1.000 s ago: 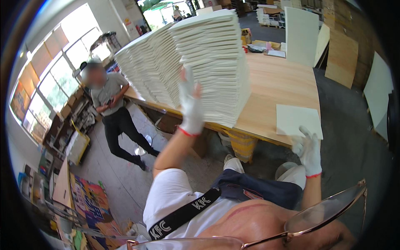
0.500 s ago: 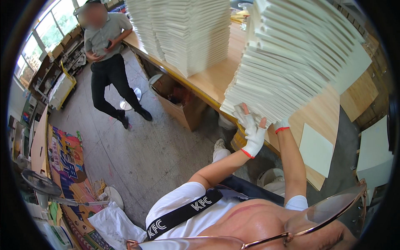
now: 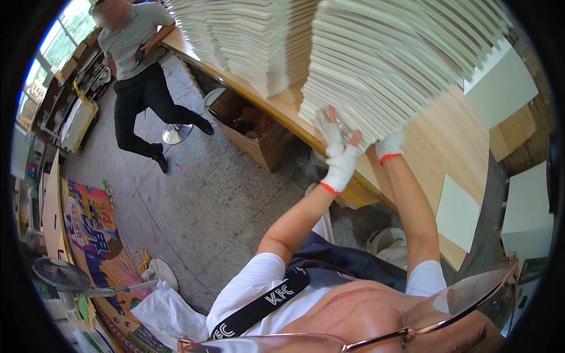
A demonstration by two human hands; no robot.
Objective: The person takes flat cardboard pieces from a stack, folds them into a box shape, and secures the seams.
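Observation:
A tall stack of white folded sheets or boards [image 3: 394, 65] stands on the wood-topped table in front of me. My left hand [image 3: 338, 147], in a white fingertipless glove with a red cuff, is spread against the near lower edge of this stack. Beside it, my right hand [image 3: 390, 145], gloved the same way, reaches to the stack's bottom near edge. Its fingers are hidden by the stack, so I cannot tell how they are set.
Farther left on the table [image 3: 432, 138] rises a second white stack [image 3: 241, 41]. White sheets [image 3: 458, 213] lie at its right. Below the left edge is a cardboard box [image 3: 253, 138]. A person [image 3: 138, 65] leans at the table's far left; a fan [image 3: 60, 273] stands lower left.
The near stack has shifted away from me, farther onto the table, with both my hands following it. My view has tilted slightly. The other person's arm and legs have shifted a little.

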